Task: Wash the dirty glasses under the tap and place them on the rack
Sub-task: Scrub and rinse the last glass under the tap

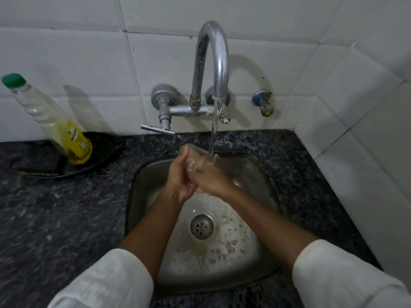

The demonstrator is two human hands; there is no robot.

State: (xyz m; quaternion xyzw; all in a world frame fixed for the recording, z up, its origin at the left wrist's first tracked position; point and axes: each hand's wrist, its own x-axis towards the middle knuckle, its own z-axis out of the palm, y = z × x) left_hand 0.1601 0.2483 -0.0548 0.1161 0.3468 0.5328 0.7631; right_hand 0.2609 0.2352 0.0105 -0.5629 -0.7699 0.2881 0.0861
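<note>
Clear glass [195,152] in both hands' grip under tap [211,70]; bottle [55,125] left.

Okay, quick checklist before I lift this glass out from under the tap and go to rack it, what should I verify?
1. Water running: ok, the stream falls from the tap onto the glass.
2. Grip: ok, the left hand and right hand are both wrapped around the glass over the sink.
3. Glass rinsed clean: cannot tell, it is blurred and mostly covered by the hands.
4. Rack ready: cannot tell, no rack is in view.
5. Way out to the left: not ok, the soap bottle leans on the counter there.
</note>
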